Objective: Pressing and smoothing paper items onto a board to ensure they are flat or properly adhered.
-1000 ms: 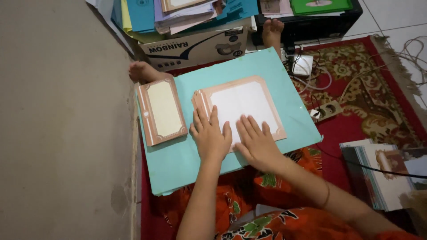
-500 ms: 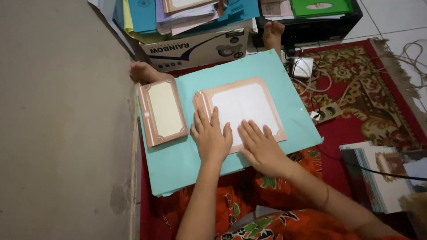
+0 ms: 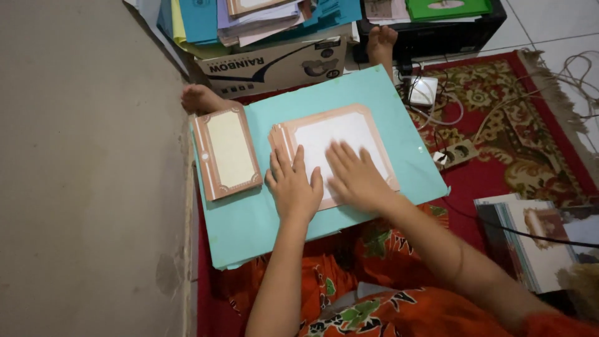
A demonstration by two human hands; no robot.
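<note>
Framed sheet [image 3: 337,146]: R hand [image 3: 357,178] further left

Left hand [image 3: 293,187] and right hand [image 3: 355,178] lie flat, palms down, fingers extended and spread, side by side; both forearms reach forward.

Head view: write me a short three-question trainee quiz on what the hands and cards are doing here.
1. True or false: both hands lie flat on the white card with the pink border.
2. Which hand is nearer the wall, the left hand or the right hand?
3. What lies under both cards: A) teal sheet, B) red rug, C) cardboard box?

Key: 1 true; 2 left hand; 3 A.
</note>
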